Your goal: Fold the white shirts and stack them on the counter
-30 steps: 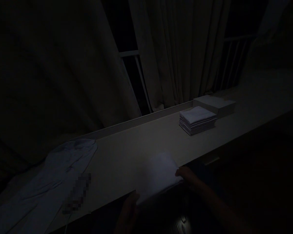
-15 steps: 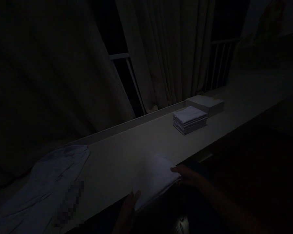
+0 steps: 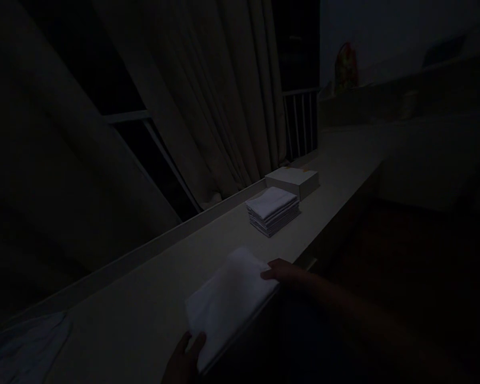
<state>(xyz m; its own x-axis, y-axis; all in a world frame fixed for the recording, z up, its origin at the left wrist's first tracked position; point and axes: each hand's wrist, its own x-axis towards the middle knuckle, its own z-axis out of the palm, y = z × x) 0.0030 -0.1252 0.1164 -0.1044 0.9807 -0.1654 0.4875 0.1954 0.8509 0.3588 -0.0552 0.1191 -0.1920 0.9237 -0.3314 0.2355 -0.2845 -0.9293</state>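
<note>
A folded white cloth [image 3: 232, 301] is stretched between my two hands at the front edge of the counter. My right hand [image 3: 282, 272] pinches its right corner, thumb on top and fingers partly underneath. At the near left corner, my left hand [image 3: 186, 354] grips the cloth with thumb and fingers around its edge. Beyond the cloth stands a neat stack of folded white cloths [image 3: 272, 210], apart from my hands. A loose, unfolded pale cloth [image 3: 28, 344] lies at the lower left. The light is very dim.
Right behind the stack sits a white box [image 3: 294, 178]. The long pale counter [image 3: 144, 298] runs along curtains [image 3: 208, 106] and has a raised back ledge [image 3: 164, 232]. A red and green item [image 3: 346, 66] stands far right. A drawer handle [image 3: 310, 264] shows below the counter edge.
My view has swung to the right, so the stack, box and loose cloth appear further left. Both hands still hold the folded cloth, which now shows more of its top face.
</note>
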